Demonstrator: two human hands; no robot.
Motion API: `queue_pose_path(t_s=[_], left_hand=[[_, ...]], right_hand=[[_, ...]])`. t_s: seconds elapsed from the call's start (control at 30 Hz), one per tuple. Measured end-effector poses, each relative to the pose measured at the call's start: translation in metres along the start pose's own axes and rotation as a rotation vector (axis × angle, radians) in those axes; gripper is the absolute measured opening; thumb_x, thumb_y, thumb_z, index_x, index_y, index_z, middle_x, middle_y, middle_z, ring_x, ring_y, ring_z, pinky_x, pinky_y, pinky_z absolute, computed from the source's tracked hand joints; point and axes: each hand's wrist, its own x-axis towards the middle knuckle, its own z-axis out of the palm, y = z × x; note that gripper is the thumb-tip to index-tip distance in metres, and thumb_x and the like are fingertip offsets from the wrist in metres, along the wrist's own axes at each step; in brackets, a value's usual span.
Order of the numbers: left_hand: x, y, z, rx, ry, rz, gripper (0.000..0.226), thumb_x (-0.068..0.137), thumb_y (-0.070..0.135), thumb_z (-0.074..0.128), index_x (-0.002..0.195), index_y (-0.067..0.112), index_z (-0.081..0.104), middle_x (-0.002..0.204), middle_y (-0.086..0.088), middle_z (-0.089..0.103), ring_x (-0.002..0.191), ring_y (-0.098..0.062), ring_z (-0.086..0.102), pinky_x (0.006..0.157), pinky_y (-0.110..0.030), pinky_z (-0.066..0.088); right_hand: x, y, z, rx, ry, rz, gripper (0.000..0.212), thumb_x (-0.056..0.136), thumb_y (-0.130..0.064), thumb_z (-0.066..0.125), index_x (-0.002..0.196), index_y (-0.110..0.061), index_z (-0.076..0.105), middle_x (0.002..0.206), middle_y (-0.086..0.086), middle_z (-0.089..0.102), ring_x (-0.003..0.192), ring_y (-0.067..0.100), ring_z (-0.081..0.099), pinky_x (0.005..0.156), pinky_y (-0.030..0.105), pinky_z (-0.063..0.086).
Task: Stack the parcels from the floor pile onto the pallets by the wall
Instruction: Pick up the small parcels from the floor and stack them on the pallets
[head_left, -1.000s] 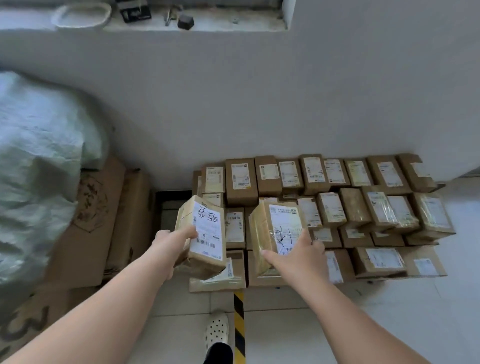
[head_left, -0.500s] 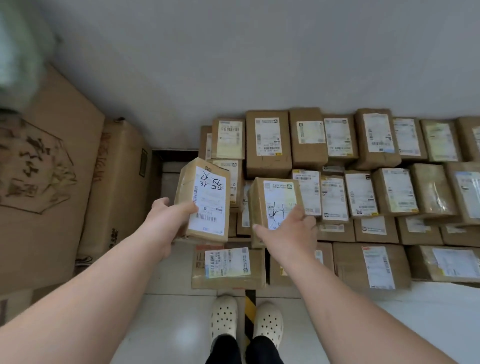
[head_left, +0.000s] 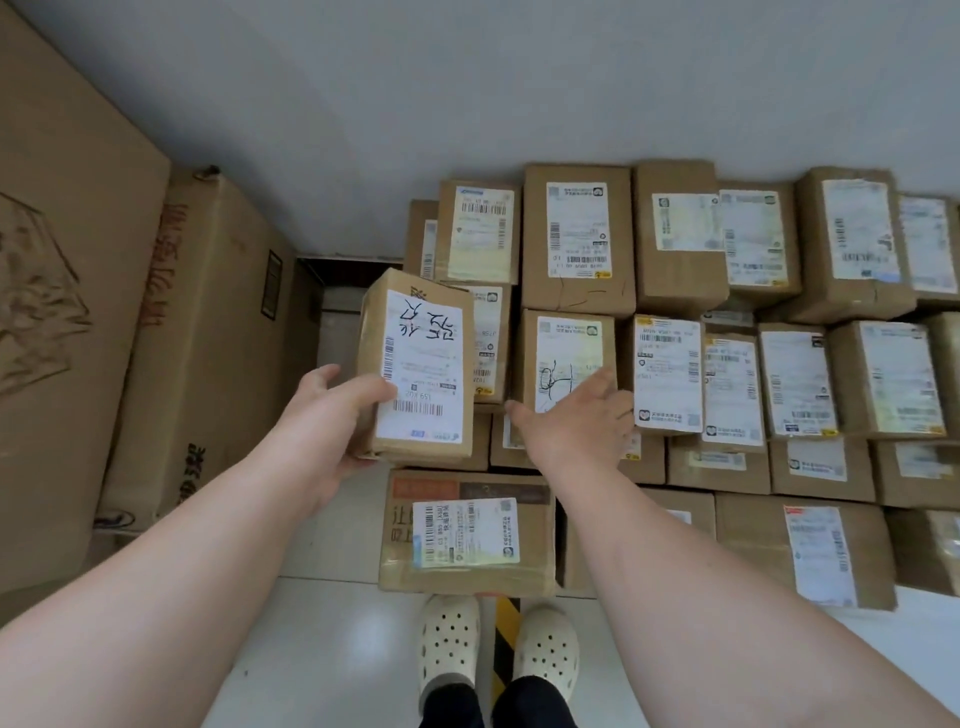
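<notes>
Several brown parcels with white labels (head_left: 779, 249) are stacked in rows against the white wall. My left hand (head_left: 332, 415) grips a brown parcel with black handwriting on its label (head_left: 426, 364) by its near left edge and holds it above the stack's left end. My right hand (head_left: 571, 426) rests with spread, fairly straight fingers on the near end of a parcel with a black scribble on its label (head_left: 566, 353). That parcel lies in the second row, level with its neighbours. A dark pallet corner (head_left: 343, 270) shows left of the stack.
Large flat cardboard cartons (head_left: 208, 338) lean at the left. A wide flat parcel (head_left: 467, 530) lies at the stack's front edge, just beyond my white clogs (head_left: 449, 644). Yellow-black tape (head_left: 506, 639) marks the pale tiled floor between my feet.
I have stepped closer and the view has tilted down. The scribbled parcel went from held in my right hand to lying in the second row, and my right fingers have straightened. My left hand still holds its parcel.
</notes>
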Motion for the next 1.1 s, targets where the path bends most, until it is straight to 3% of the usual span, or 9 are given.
queue_pose_path(t_s=[0.17,0.3,0.47,0.57,0.67,0.8,0.87,0.97,1.1], left_hand=[[0.001,-0.005,-0.005,-0.009,-0.016,0.001,0.073,0.088,0.013,0.066,0.149,0.027,0.029,0.120,-0.009,0.067,0.098,-0.023,0.069,0.088,-0.052,0.054],[-0.006,-0.009,-0.009,-0.028,-0.026,-0.003,0.069,0.088,0.011,0.064,0.148,0.023,0.032,0.120,-0.009,0.066,0.100,-0.025,0.068,0.089,-0.053,0.054],[-0.026,-0.019,-0.022,-0.018,-0.085,-0.046,0.082,0.066,0.022,0.068,0.143,0.020,0.043,0.123,-0.007,0.068,0.104,-0.028,0.069,0.072,-0.044,0.056],[-0.038,-0.032,-0.027,-0.001,-0.117,-0.058,0.061,0.079,0.017,0.062,0.138,0.019,0.048,0.112,-0.005,0.073,0.103,-0.024,0.070,0.076,-0.044,0.054],[-0.046,-0.048,-0.027,-0.007,-0.122,-0.095,0.047,0.089,0.011,0.054,0.136,0.019,0.050,0.104,-0.003,0.075,0.097,-0.019,0.071,0.079,-0.043,0.052],[-0.045,-0.072,-0.022,0.027,-0.139,-0.146,0.048,0.090,0.010,0.049,0.136,0.021,0.051,0.108,-0.003,0.073,0.094,-0.017,0.068,0.075,-0.039,0.048],[-0.039,-0.085,-0.017,0.041,-0.132,-0.174,0.047,0.091,0.009,0.047,0.135,0.022,0.051,0.108,-0.003,0.071,0.091,-0.018,0.065,0.071,-0.037,0.046],[-0.028,-0.104,-0.009,0.059,-0.121,-0.228,0.044,0.092,0.008,0.044,0.133,0.022,0.052,0.102,-0.003,0.069,0.085,-0.018,0.063,0.071,-0.036,0.046],[-0.014,-0.118,0.002,0.122,-0.124,-0.264,0.041,0.095,0.005,0.040,0.128,0.026,0.051,0.096,0.001,0.069,0.079,-0.014,0.063,0.065,-0.032,0.048]], right_hand=[[0.003,0.004,0.012,0.044,-0.008,-0.007,0.126,0.074,-0.072,0.068,0.156,-0.010,-0.006,0.158,0.020,0.011,0.147,0.036,0.013,0.121,0.047,0.014],[-0.010,0.010,0.000,0.090,-0.017,-0.064,0.111,0.085,-0.073,0.051,0.157,-0.011,-0.006,0.164,0.015,-0.007,0.151,0.033,-0.005,0.123,0.048,0.002],[-0.062,0.013,-0.029,0.304,-0.063,-0.330,0.070,0.102,-0.050,0.039,0.156,-0.010,0.020,0.163,0.009,0.020,0.150,0.023,0.016,0.122,0.037,0.015],[-0.096,0.015,-0.036,0.454,-0.226,-0.381,0.056,0.104,-0.041,0.039,0.153,-0.016,0.031,0.158,0.002,0.034,0.145,0.017,0.030,0.117,0.032,0.023],[-0.121,0.020,-0.028,0.501,-0.350,-0.373,0.051,0.105,-0.037,0.041,0.152,-0.020,0.035,0.152,-0.002,0.042,0.141,0.016,0.038,0.116,0.036,0.032],[-0.135,0.030,-0.003,0.484,-0.438,-0.315,0.040,0.104,-0.029,0.043,0.144,-0.030,0.042,0.127,-0.011,0.061,0.107,0.012,0.063,0.084,0.033,0.056],[-0.137,0.037,0.012,0.452,-0.445,-0.283,0.040,0.104,-0.026,0.043,0.144,-0.032,0.040,0.129,-0.009,0.060,0.105,0.013,0.063,0.086,0.038,0.057],[-0.135,0.046,0.032,0.402,-0.471,-0.241,0.048,0.103,-0.020,0.044,0.149,-0.027,0.033,0.138,-0.006,0.054,0.118,0.016,0.056,0.100,0.041,0.050],[-0.123,0.050,0.048,0.365,-0.498,-0.210,0.045,0.101,-0.013,0.042,0.143,-0.028,0.038,0.133,-0.003,0.056,0.111,0.019,0.059,0.087,0.032,0.050]])
